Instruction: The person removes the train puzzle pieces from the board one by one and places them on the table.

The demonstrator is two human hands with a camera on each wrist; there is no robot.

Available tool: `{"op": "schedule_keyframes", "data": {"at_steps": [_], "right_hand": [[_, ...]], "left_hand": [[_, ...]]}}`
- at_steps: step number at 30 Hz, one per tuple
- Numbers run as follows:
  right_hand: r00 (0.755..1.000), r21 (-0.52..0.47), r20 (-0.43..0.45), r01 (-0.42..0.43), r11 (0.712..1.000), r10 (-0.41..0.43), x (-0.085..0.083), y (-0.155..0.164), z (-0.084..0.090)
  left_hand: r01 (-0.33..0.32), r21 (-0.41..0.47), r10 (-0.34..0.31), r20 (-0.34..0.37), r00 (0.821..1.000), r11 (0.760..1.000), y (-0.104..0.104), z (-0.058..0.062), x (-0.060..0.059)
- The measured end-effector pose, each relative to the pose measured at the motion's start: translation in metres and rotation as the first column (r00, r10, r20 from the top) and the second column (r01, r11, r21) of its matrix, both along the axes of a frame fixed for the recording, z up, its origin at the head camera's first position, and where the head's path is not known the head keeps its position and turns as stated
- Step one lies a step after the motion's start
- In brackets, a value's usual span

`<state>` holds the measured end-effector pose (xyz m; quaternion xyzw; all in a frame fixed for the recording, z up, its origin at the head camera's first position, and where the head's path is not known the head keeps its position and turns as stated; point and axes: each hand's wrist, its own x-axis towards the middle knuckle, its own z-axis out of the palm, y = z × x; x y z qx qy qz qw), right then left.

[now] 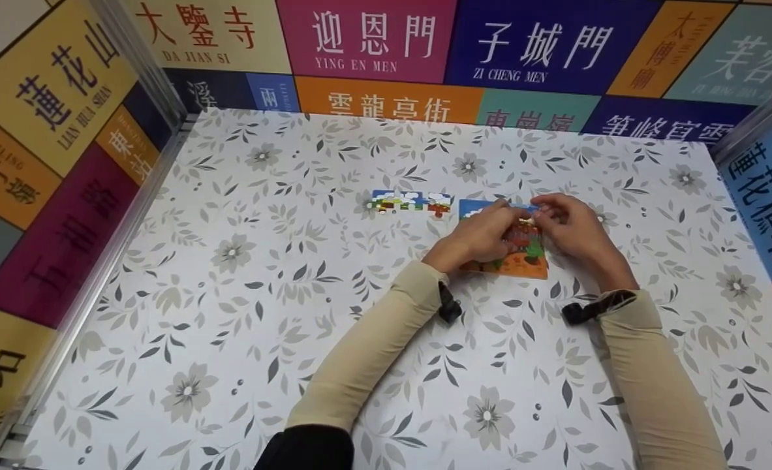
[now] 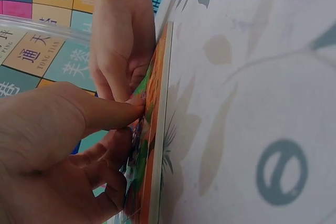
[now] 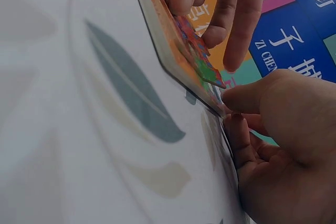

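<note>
A small jigsaw puzzle with an orange lower part and blue top lies flat on the table. My left hand reaches across it, thumb and fingers at a red-and-green puzzle piece whose edge stands slightly tilted above the board in the right wrist view. At the puzzle's far right corner is my right hand; its thumb and forefinger pinch the board's edge there. The hands partly cover the picture. Left of the puzzle, several loose puzzle pieces with clouds and blue sky form a short strip.
The table has a white cover printed with grey leaves and flowers. Upright panels with coloured blocks of lettering border it at the back and both sides. A small black camera hangs at the right wrist.
</note>
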<state>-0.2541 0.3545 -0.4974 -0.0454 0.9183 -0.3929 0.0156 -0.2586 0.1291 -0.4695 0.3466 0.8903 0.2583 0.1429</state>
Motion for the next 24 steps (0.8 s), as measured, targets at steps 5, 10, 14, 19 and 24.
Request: {"op": "schedule_keyframes", "data": {"at_steps": [5, 10, 14, 19, 24], "right_hand": [[1.000, 0.005, 0.004, 0.010, 1.000, -0.010, -0.0006, 0.0001, -0.0017], [1.000, 0.001, 0.012, 0.014, 1.000, -0.014, -0.0001, -0.0005, -0.0009], [1.000, 0.005, 0.011, 0.014, 1.000, -0.014, 0.0010, -0.0016, 0.0011], [1.000, 0.019, 0.010, 0.020, 1.000, -0.020, 0.0019, -0.0023, 0.0025], [1.000, 0.016, -0.003, 0.011, 1.000, -0.011, 0.0013, -0.0022, 0.0025]], "left_hand": [[0.013, 0.000, -0.013, -0.009, 1.000, 1.000, -0.0003, -0.0006, -0.0008], [0.024, 0.034, -0.025, 0.002, 1.000, 0.999, -0.0010, -0.0020, -0.0013], [0.025, 0.057, -0.026, 0.012, 1.000, 0.998, -0.0008, -0.0030, -0.0016], [0.037, 0.062, -0.035, -0.030, 0.999, 0.997, -0.0008, -0.0034, -0.0008], [0.040, 0.081, -0.036, -0.049, 0.998, 0.996, -0.0024, -0.0023, -0.0006]]}}
